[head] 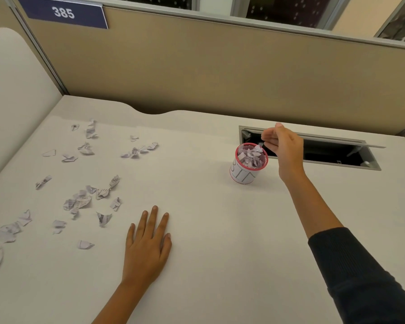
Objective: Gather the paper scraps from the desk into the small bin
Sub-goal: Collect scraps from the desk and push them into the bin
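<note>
Nearest the camera, the left hand (147, 249) lies flat on the white bench (208, 253), palm down, fingers straight and slightly spread, holding nothing. To its left, paper scraps (80, 202) are strewn over the bench: a few larger crumpled pieces at the near left edge, a thicker cluster just beyond the left hand's fingertips, and more loose bits farther back toward the rear left part of the bench. The right arm, in a dark sleeve (360, 277) pushed up the forearm, reaches forward from the lower right. Farther on stands the small bin (246, 171), a white cup with a red rim and dark lettering on its side, upright and well apart from the scattered pieces; it is packed with crumpled paper up to its rim. The right hand (283, 146) hangs just above and to the right of the bin's mouth, fingers loosely bent toward the thumb; whether they pinch a scrap cannot be told. Behind that hand a rectangular cable slot (325, 153) is cut into the bench, its grey lid raised. Farthest back rises a tan partition wall (220, 66) with a blue sign (63, 12) reading 385.
</note>
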